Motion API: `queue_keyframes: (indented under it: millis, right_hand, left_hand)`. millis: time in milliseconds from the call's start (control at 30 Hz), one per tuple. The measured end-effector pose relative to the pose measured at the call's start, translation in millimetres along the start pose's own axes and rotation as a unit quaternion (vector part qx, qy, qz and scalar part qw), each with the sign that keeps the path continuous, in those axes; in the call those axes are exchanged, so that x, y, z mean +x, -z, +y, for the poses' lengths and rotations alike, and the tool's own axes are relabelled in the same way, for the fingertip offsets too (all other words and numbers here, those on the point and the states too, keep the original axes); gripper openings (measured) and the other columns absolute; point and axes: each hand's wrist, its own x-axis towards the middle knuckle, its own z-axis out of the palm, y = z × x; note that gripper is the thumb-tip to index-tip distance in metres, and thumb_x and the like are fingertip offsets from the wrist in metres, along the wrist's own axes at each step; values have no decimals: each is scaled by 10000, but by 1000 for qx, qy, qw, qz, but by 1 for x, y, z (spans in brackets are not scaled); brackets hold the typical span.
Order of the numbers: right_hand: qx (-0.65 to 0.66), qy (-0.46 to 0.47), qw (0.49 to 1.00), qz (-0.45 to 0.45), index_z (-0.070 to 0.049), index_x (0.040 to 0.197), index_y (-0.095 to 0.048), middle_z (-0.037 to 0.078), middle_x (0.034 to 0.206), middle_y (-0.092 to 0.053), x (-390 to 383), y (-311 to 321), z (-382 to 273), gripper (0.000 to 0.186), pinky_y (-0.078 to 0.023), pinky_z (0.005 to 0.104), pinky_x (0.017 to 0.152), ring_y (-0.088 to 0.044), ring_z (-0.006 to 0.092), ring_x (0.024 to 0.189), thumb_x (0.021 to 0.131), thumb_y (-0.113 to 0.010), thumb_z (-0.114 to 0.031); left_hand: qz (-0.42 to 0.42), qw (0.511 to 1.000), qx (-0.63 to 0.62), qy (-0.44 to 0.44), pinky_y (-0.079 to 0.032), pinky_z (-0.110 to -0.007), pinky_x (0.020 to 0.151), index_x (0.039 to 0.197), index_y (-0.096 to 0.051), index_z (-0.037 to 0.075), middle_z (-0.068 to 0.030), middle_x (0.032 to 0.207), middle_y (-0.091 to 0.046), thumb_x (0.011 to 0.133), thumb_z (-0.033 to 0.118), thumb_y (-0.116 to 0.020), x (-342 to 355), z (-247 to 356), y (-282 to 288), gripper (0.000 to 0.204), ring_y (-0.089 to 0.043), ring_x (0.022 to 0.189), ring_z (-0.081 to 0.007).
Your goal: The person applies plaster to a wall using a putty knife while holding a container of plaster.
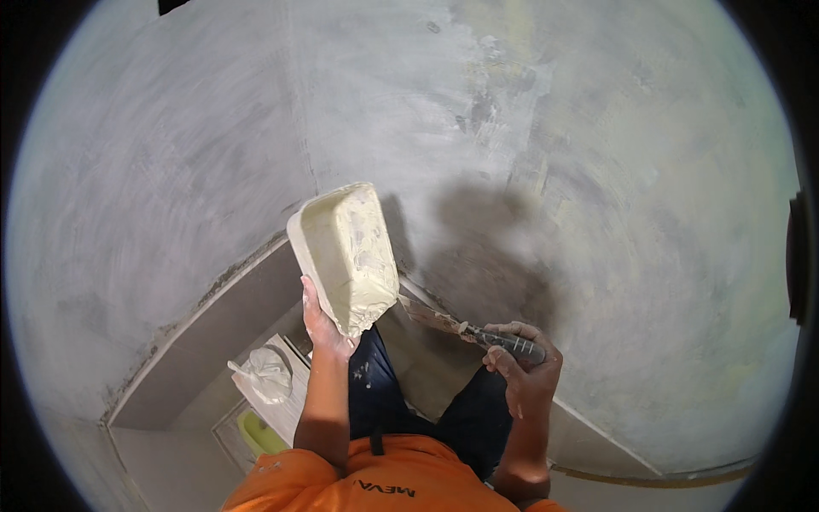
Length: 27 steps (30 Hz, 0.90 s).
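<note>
My left hand point(324, 324) grips a cream plastic tub point(303, 239) from beside and beneath, with pale putty point(363, 264) smeared inside it and lumped at its lower right corner. My right hand point(525, 358) is closed round the dark handle point(512, 346) of a putty knife. The knife's blade point(426, 317) carries some putty and points up and left toward the tub's lower right corner; whether the two touch I cannot tell. Both hands are dusted with white residue.
Patchy grey plastered walls point(631, 171) surround me, marked by my shadow. A low ledge point(192, 350) runs along their foot. Below left lie a white board point(281, 401) with a white plastic bag point(264, 375) on it and a lime-green object point(256, 433). My dark trousers show between my arms.
</note>
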Motion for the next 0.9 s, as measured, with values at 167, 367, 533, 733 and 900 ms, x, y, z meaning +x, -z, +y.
queue_keyframes:
  millis: [167, 367, 533, 733, 900]
  right_hand:
    - [11, 50, 998, 39, 53, 1044, -677, 145, 1022, -721, 3, -29, 6, 229, -563, 267, 714, -697, 166, 833, 829, -752, 25]
    - [-308, 308, 898, -68, 19, 1003, -677, 177, 969, -708, -1, -51, 19, 245, -561, 350, 773, -713, 310, 849, 807, -796, -70]
    - [-299, 294, 903, -96, 10, 994, -665, 173, 905, -693, -1, -71, 30, 223, -549, 372, 717, -693, 332, 774, 841, -781, -104]
    - [-273, 225, 931, -95, 14, 974, -667, 125, 828, -685, 15, -68, 43, 195, -527, 327, 677, -683, 242, 734, 857, -767, -106]
    - [-225, 127, 959, -117, 15, 963, -682, 46, 774, -679, 37, -61, 61, 167, -508, 253, 640, -653, 127, 703, 886, -742, -120]
  left_hand:
    - [3, 999, 21, 47, -558, -493, 948, 1421, -466, 23, -179, 1323, -595, 1036, 525, -465, -6, 1, 5, 632, -647, 1135, -331]
    - [0, 997, 75, 17, -516, -453, 1010, 1430, -468, 3, -178, 1328, -603, 1020, 508, -510, -7, -10, 13, 651, -626, 1177, -319]
    - [-11, 996, 78, 46, -574, -384, 911, 1334, -533, -81, -184, 1223, -666, 994, 377, -609, 1, -24, 17, 575, -699, 1057, -258]
    - [55, 992, 93, 61, -577, -346, 884, 1326, -547, -93, -173, 1223, -671, 1003, 324, -613, 4, -28, 13, 531, -707, 1023, -238]
    - [127, 977, 136, 108, -577, -331, 828, 1279, -594, -98, -168, 1191, -685, 986, 282, -655, 9, -40, 34, 484, -709, 971, -225]
